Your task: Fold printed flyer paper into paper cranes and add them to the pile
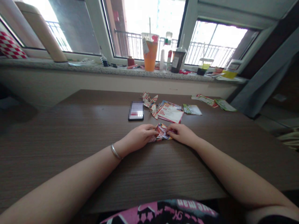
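Folding, I judge: my left hand [142, 134] and right hand [181, 133] pinch the patterned paper [161, 132]; next crease likely wants even pressure.

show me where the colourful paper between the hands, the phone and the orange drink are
Colourful paper [162, 130]: head view, on its uncovered middle.
Phone [136, 112]: head view, on its screen.
Orange drink [149, 54]: head view, on the cup's side.

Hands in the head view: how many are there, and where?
2: the left hand at the left edge of the colourful paper, the right hand at its right edge.
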The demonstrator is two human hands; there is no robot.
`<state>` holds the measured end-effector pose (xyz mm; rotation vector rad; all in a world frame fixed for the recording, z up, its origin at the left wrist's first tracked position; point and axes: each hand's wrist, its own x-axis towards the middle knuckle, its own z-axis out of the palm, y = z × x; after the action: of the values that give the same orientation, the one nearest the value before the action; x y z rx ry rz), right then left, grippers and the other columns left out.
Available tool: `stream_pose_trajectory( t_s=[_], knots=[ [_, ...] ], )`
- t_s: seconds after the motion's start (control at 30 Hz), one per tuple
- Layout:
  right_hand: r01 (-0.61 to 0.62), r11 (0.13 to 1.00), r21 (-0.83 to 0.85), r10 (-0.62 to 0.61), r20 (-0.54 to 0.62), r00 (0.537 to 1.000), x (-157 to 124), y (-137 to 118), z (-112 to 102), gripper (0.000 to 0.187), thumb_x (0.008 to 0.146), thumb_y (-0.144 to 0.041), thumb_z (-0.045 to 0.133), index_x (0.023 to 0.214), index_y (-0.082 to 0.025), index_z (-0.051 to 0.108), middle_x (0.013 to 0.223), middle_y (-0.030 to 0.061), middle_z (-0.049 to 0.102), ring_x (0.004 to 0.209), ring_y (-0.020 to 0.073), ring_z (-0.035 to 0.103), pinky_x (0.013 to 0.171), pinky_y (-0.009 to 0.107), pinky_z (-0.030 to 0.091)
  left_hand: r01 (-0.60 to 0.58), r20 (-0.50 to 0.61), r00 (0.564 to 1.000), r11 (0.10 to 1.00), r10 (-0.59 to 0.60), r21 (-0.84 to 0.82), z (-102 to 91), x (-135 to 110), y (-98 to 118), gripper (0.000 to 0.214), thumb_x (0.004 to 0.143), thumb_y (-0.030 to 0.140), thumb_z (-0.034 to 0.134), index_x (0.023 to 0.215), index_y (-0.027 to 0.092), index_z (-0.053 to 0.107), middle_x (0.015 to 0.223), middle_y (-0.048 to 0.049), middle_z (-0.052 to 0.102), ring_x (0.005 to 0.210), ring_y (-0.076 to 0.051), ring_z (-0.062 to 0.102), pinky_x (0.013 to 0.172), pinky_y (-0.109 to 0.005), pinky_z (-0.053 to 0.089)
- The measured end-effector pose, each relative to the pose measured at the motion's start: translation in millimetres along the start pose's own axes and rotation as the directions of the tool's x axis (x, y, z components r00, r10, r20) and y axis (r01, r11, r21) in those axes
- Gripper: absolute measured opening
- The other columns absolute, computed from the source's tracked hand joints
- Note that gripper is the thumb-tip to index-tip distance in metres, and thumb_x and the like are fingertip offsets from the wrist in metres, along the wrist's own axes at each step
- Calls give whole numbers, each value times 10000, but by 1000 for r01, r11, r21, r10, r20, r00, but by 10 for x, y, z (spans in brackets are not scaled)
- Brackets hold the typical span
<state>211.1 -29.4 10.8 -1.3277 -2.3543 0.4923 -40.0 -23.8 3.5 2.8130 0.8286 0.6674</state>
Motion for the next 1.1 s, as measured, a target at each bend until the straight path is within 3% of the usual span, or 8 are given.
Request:
stream_pose_trajectory(
  t_s=[0.13, 0.37, 0.67, 0.93, 1.1],
  knots=[
    [15, 1000, 2, -15, -29, 999, 10, 15, 10, 159, 843, -229, 573, 927, -216, 707, 850, 24, 700, 719, 148, 589, 674, 259, 435, 17, 62, 998, 998, -21, 61, -27, 8, 30, 328, 963, 302, 435, 1234, 234, 607, 1285, -70, 609, 1141, -218, 576, 990, -388, 458],
    [-75, 997, 23, 77, -78, 994, 17, 47, 18, 152, 838, -225, 558, 890, -205, 700, 807, 23, 700, 678, 144, 582, 647, 262, 442, 35, 145, 988, 996, -47, 83, -83, 23, 76, 418, 970, 364, 409, 1334, 181, 500, 1332, -89, 573, 1226, -219, 523, 1050, -369, 403],
    [-123, 992, -30, 120, -98, 988, 28, 100, 28, 140, 835, -249, 570, 885, -235, 701, 839, 16, 712, 696, 148, 600, 646, 267, 449, 58, 167, 983, 994, -74, 95, -119, 15, 166, 417, 978, 433, 380, 1321, 246, 525, 1146, -89, 619, 1048, -222, 591, 918, -359, 465],
    [-161, 986, -35, 158, -79, 984, 30, 118, 20, 147, 826, -234, 577, 903, -250, 701, 829, 6, 712, 737, 154, 617, 694, 260, 456, 17, 230, 973, 998, -30, 60, -144, 15, 235, 417, 969, 436, 391, 1306, 247, 547, 1130, -88, 622, 1032, -221, 601, 908, -344, 475],
    [-114, 993, -37, 111, -76, 991, 32, 134, 32, 157, 824, -207, 582, 915, -241, 705, 872, 17, 723, 786, 163, 634, 741, 270, 469, -107, 205, 973, 994, 111, -33, -148, 11, 213, 355, 942, 392, 476, 1230, 251, 628, 1194, -83, 617, 1159, -240, 539, 1046, -387, 393]
  ],
)
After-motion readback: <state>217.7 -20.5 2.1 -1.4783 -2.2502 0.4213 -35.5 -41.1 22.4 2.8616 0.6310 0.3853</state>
